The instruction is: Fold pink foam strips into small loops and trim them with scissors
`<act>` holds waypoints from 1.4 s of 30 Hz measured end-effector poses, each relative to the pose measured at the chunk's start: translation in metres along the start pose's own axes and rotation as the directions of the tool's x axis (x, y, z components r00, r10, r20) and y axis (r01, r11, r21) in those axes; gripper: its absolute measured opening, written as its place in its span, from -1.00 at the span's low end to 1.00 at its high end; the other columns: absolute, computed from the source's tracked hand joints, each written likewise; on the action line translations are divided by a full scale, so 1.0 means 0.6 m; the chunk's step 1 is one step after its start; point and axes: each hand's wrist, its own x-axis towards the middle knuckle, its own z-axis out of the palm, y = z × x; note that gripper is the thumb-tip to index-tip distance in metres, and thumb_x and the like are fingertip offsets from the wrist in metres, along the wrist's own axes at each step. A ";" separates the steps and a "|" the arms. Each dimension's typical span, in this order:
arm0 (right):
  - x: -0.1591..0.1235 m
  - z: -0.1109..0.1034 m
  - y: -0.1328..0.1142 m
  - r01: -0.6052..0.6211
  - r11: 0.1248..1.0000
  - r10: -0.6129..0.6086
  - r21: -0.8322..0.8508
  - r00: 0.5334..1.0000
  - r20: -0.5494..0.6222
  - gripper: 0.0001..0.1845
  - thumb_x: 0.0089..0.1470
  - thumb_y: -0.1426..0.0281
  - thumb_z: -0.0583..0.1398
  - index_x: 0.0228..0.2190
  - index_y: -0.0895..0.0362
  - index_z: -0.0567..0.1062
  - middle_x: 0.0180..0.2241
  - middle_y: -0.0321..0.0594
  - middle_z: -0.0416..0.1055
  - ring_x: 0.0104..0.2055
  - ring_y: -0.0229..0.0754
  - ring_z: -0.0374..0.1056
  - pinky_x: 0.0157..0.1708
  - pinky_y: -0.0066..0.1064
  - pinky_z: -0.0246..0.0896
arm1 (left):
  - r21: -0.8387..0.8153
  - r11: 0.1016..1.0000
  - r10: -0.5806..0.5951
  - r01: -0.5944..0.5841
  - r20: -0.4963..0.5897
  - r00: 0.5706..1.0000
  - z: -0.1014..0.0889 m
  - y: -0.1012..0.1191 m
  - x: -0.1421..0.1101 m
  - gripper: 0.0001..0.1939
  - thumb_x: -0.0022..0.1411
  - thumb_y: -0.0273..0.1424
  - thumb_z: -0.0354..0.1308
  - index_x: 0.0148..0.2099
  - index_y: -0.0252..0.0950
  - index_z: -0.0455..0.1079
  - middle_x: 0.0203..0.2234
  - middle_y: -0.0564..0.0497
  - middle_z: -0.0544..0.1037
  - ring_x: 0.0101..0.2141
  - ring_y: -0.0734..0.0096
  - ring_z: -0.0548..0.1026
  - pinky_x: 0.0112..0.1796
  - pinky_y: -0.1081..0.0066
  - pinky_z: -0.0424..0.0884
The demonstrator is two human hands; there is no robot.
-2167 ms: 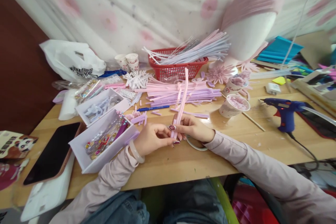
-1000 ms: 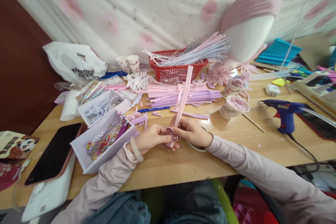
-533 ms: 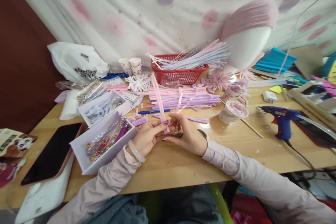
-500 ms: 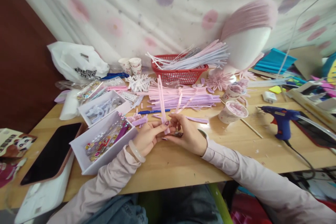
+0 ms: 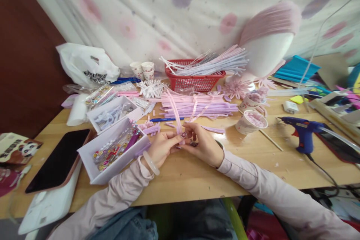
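Note:
Above the front of the wooden table (image 5: 191, 180), my two hands meet around pink pipe cleaners (image 5: 175, 110) that stick up and away from me. My left hand (image 5: 164, 146), with a pale bangle at its wrist, pinches their lower end between thumb and fingers. My right hand (image 5: 204, 143) closes its fingertips at the same lower end, touching the left fingers. The exact fold at the fingertips is too small to make out. Behind the hands lie bundles of pink and purple pipe cleaners (image 5: 202, 109) with a blue pen (image 5: 165, 119) before them.
Left stand two white boxes of beads and trims (image 5: 87, 161) and a phone (image 5: 57, 161). A red basket (image 5: 194, 82) of pipe cleaners is at the back, near a mannequin head (image 5: 270, 48). To the right are paper cups (image 5: 247, 125), a stick (image 5: 271, 140) and a blue glue gun (image 5: 305, 131).
The whole view has shifted a little, so things sit slightly further right. The pipe cleaners' upper ends lean further left and lower; both hands keep their pinch.

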 end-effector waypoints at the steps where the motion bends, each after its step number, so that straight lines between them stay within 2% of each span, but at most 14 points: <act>1: 0.000 0.000 0.000 -0.001 1.000 0.001 -0.007 1.000 -0.004 -0.51 -0.02 0.37 0.23 -0.08 0.11 0.16 -0.35 -0.22 0.29 -0.37 -0.23 0.26 -0.40 -0.39 0.23 | 0.002 1.000 0.001 -0.001 -0.008 1.000 0.000 0.000 0.000 -0.66 -0.15 -0.27 0.37 -0.33 -0.41 0.52 -0.49 -0.08 0.60 -0.39 0.39 0.53 -0.35 0.50 0.40; 8: -0.003 0.005 0.008 -0.045 0.999 0.045 0.023 0.999 -0.011 -0.49 -0.01 0.36 0.23 -0.05 0.10 0.15 -0.35 -0.23 0.28 -0.39 -0.24 0.26 -0.42 -0.39 0.22 | 0.000 1.000 -0.012 0.012 -0.026 1.000 0.000 -0.001 0.004 -0.65 -0.19 -0.24 0.38 -0.38 -0.41 0.52 -0.50 -0.07 0.59 -0.39 0.39 0.52 -0.31 0.45 0.40; 15: -0.004 0.002 0.013 -0.011 1.000 0.012 0.008 0.999 -0.042 -0.31 -0.12 0.24 0.31 -0.01 0.08 0.13 -0.29 -0.17 0.29 -0.35 -0.19 0.25 -0.41 -0.36 0.23 | -0.002 1.000 0.003 -0.003 -0.006 1.000 0.000 -0.001 0.002 -0.69 -0.18 -0.23 0.38 -0.50 -0.40 0.47 -0.51 -0.08 0.59 -0.44 0.39 0.53 -0.36 0.46 0.39; 19: -0.004 0.003 0.014 -0.025 0.999 0.022 -0.037 0.998 -0.059 -0.37 -0.06 0.27 0.28 -0.01 0.10 0.14 -0.28 -0.16 0.27 -0.34 -0.20 0.24 -0.40 -0.35 0.23 | 0.021 0.999 0.031 -0.031 -0.009 0.999 0.002 -0.006 0.004 -0.69 -0.17 -0.22 0.36 -0.48 -0.39 0.48 -0.51 -0.06 0.59 -0.41 0.37 0.53 -0.33 0.44 0.40; 23: 0.002 -0.009 0.016 0.074 0.997 -0.074 0.031 0.997 -0.014 -0.34 -0.08 0.25 0.30 -0.01 0.10 0.13 -0.29 -0.16 0.28 -0.33 -0.18 0.24 -0.39 -0.34 0.24 | -0.025 0.999 0.042 -0.041 0.015 0.999 0.002 -0.005 0.007 -0.69 -0.23 -0.24 0.39 -0.51 -0.37 0.46 -0.59 0.01 0.56 -0.43 0.36 0.54 -0.34 0.44 0.42; 25: 0.004 -0.024 0.013 0.097 0.995 -0.097 0.028 0.995 -0.011 -0.46 -0.02 0.27 0.25 -0.04 0.11 0.18 -0.31 -0.17 0.28 -0.31 -0.16 0.24 -0.34 -0.31 0.24 | -0.039 0.999 0.039 -0.037 0.049 0.998 -0.001 -0.003 0.007 -0.69 -0.23 -0.24 0.39 -0.51 -0.37 0.46 -0.58 0.01 0.57 -0.44 0.36 0.54 -0.31 0.41 0.44; 29: -0.010 -0.065 -0.008 -0.032 0.994 0.032 -0.102 0.999 0.007 -0.91 0.13 0.38 0.09 -0.29 0.11 0.33 -0.43 -0.22 0.28 -0.41 -0.21 0.22 -0.37 -0.33 0.20 | -0.046 0.999 -0.003 0.007 0.095 0.995 -0.011 -0.001 0.009 -0.68 -0.17 -0.23 0.37 -0.42 -0.39 0.49 -0.55 -0.06 0.60 -0.43 0.35 0.56 -0.28 0.39 0.46; 32: -0.040 -0.092 -0.031 -0.101 0.961 0.146 -0.256 0.976 0.164 -0.95 0.08 0.39 0.12 -0.38 0.12 0.34 -0.43 -0.20 0.30 -0.42 -0.21 0.23 -0.41 -0.35 0.19 | -0.063 0.998 0.005 0.002 0.106 0.994 -0.015 -0.004 0.012 -0.70 -0.15 -0.27 0.37 -0.41 -0.40 0.49 -0.53 -0.09 0.60 -0.41 0.32 0.56 -0.26 0.37 0.47; 35: -0.067 -0.103 -0.050 -0.114 0.911 0.239 -0.397 0.929 0.282 -0.91 0.02 0.43 0.13 -0.34 0.13 0.34 -0.35 -0.16 0.34 -0.34 -0.18 0.27 -0.33 -0.35 0.22 | -0.068 0.998 0.028 -0.019 0.136 0.990 -0.015 -0.009 0.015 -0.71 -0.15 -0.29 0.38 -0.43 -0.41 0.48 -0.53 -0.10 0.60 -0.41 0.31 0.56 -0.24 0.34 0.47; 38: -0.073 -0.097 -0.054 -0.133 0.841 0.313 -0.524 0.910 0.271 -0.83 -0.02 0.47 0.11 -0.29 0.16 0.33 -0.33 -0.13 0.37 -0.32 -0.17 0.30 -0.32 -0.36 0.21 | -0.067 0.997 0.058 -0.047 0.165 0.985 -0.015 -0.013 0.018 -0.70 -0.18 -0.28 0.39 -0.43 -0.41 0.49 -0.53 -0.08 0.60 -0.40 0.31 0.56 -0.25 0.35 0.47; 40: -0.065 -0.091 -0.052 -0.121 0.785 0.350 -0.608 0.896 0.273 -0.87 -0.05 0.45 0.12 -0.35 0.18 0.35 -0.41 -0.14 0.38 -0.38 -0.18 0.31 -0.39 -0.40 0.18 | -0.066 0.995 0.081 -0.071 0.176 0.981 -0.017 -0.013 0.019 -0.68 -0.19 -0.27 0.39 -0.43 -0.40 0.49 -0.53 -0.08 0.60 -0.39 0.31 0.56 -0.25 0.36 0.47; 42: -0.052 -0.091 -0.052 -0.118 0.736 0.409 -0.666 0.862 0.300 -0.92 -0.06 0.42 0.13 -0.44 0.19 0.37 -0.48 -0.15 0.39 -0.45 -0.21 0.29 -0.46 -0.43 0.13 | -0.067 0.994 0.100 -0.090 0.180 0.979 -0.021 -0.012 0.019 -0.67 -0.20 -0.26 0.39 -0.43 -0.40 0.49 -0.53 -0.08 0.60 -0.39 0.31 0.56 -0.25 0.35 0.47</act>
